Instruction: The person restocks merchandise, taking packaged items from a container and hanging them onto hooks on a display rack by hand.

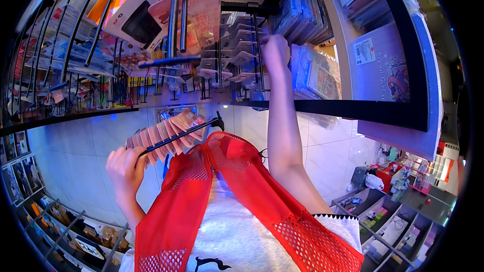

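My left hand (123, 168) is closed around one end of a black display hook (186, 134). A row of small pink carded packs (160, 140) hangs along that hook, in front of my red mesh vest (237, 151). Higher up, my right hand (276, 50) reaches into the shelf rack with curled fingers. It is beside a column of hanging clear packs on pale cards (242, 45) and close to a stack of blue sleeved packs (302, 12). What the right fingers hold, if anything, is hidden.
Black hooks with hanging packs (70, 53) fill the upper left, some jutting toward me. A black shelf edge (348, 112) runs below my right forearm. Divided bins (388, 226) stand at the lower right, more shelving (70, 231) at the lower left. White tiles (70, 146) cover the floor.
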